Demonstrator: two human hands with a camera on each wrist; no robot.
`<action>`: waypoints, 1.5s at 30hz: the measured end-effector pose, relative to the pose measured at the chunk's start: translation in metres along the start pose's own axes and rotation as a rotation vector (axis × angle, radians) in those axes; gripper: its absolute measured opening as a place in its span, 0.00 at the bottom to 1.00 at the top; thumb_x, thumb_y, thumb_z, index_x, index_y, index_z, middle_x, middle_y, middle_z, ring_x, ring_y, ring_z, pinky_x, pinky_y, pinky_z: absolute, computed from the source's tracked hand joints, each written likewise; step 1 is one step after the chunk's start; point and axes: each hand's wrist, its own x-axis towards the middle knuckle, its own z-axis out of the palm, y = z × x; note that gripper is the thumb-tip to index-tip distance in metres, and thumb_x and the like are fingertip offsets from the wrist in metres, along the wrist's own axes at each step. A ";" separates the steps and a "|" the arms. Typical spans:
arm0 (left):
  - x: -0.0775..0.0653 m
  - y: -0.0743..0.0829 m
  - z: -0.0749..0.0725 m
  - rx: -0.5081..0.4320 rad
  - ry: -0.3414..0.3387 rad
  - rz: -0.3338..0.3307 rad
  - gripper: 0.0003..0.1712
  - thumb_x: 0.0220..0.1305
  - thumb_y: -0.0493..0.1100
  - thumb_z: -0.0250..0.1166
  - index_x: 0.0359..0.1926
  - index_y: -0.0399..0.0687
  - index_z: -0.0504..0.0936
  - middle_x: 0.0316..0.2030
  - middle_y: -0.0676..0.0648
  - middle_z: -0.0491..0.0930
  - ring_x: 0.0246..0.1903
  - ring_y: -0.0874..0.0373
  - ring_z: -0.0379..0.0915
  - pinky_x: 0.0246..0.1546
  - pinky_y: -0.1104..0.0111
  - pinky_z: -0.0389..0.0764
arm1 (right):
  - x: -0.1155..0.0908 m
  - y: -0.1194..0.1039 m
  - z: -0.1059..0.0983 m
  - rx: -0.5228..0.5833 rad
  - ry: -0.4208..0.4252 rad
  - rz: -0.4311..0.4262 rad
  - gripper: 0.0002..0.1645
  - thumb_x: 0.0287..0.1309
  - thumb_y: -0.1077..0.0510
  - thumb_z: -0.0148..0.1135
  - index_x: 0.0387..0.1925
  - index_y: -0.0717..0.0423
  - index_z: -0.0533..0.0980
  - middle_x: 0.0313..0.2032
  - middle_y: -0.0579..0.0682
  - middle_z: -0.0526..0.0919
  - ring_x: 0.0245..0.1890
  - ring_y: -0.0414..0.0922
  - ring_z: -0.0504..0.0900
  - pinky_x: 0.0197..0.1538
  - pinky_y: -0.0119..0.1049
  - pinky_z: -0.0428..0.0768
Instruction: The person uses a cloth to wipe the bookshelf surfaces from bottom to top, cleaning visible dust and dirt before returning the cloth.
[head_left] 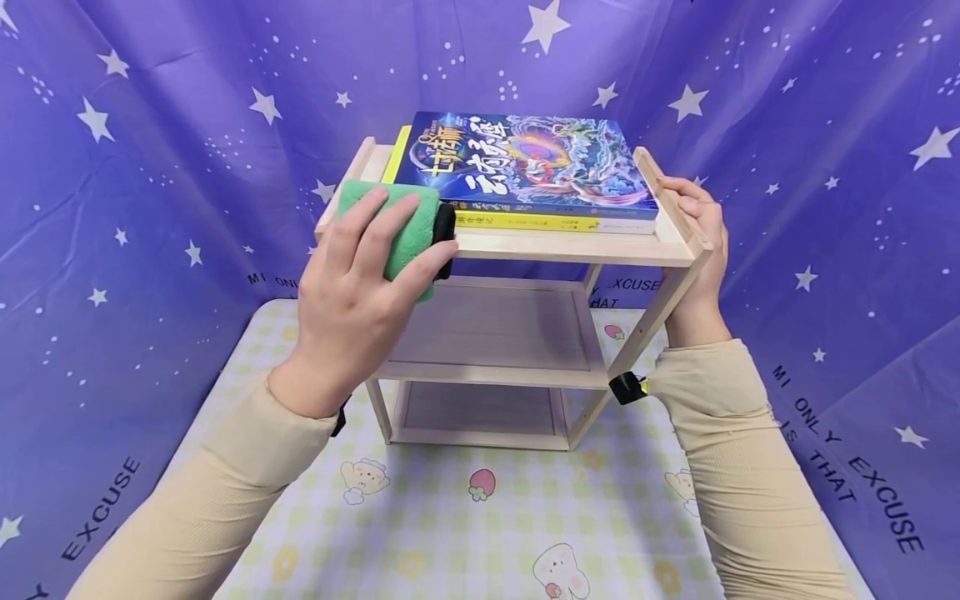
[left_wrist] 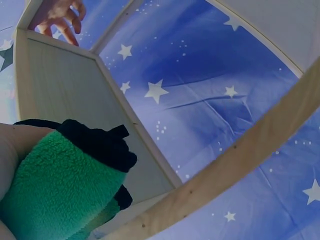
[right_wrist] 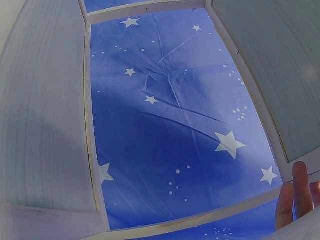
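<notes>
A small wooden shelf rack with three tiers stands on the table. Books lie stacked on its top tier, a blue illustrated book above a yellow one. At the front left corner of that tier, my left hand holds a folded green fleece cloth with black trim against the wood. The left wrist view shows the green cloth bunched below the top board. My right hand grips the rack's right end rail; its fingertips show beside the frame in the right wrist view.
A checked tablecloth with cartoon prints covers the table. Purple star-patterned curtains hang close behind and on both sides. A black strap is near my right cuff, in front of the rack's right leg.
</notes>
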 end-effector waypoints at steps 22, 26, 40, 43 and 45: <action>0.005 0.028 0.014 0.035 0.058 -0.015 0.17 0.67 0.33 0.60 0.48 0.61 0.83 0.58 0.42 0.77 0.62 0.44 0.70 0.63 0.51 0.74 | 0.000 0.001 -0.002 -0.089 0.019 -0.029 0.24 0.67 0.63 0.40 0.34 0.57 0.85 0.43 0.54 0.81 0.43 0.42 0.77 0.44 0.25 0.77; 0.005 0.030 0.016 0.046 0.068 -0.017 0.18 0.66 0.33 0.60 0.48 0.61 0.82 0.58 0.43 0.77 0.62 0.44 0.70 0.62 0.50 0.75 | 0.000 0.001 -0.002 -0.076 0.013 -0.027 0.24 0.67 0.64 0.40 0.33 0.57 0.85 0.43 0.54 0.81 0.45 0.43 0.76 0.46 0.26 0.76; 0.007 0.037 0.019 0.045 0.045 0.020 0.19 0.67 0.33 0.59 0.50 0.63 0.82 0.59 0.42 0.76 0.63 0.44 0.69 0.64 0.50 0.73 | 0.000 0.001 -0.001 -0.057 0.018 -0.020 0.24 0.66 0.65 0.40 0.32 0.58 0.85 0.43 0.55 0.81 0.39 0.41 0.77 0.42 0.25 0.77; 0.007 0.038 0.021 0.046 0.053 0.024 0.20 0.66 0.32 0.59 0.50 0.63 0.82 0.59 0.42 0.76 0.63 0.44 0.68 0.63 0.49 0.74 | 0.000 0.001 -0.001 -0.065 0.022 -0.019 0.24 0.66 0.65 0.40 0.32 0.57 0.85 0.43 0.54 0.81 0.40 0.42 0.77 0.42 0.25 0.76; 0.007 0.040 0.023 0.053 0.059 0.026 0.20 0.66 0.32 0.59 0.50 0.63 0.82 0.59 0.42 0.76 0.63 0.44 0.69 0.61 0.49 0.75 | 0.000 0.001 -0.001 -0.064 0.024 -0.017 0.24 0.66 0.65 0.40 0.32 0.57 0.85 0.43 0.54 0.81 0.41 0.42 0.78 0.43 0.25 0.77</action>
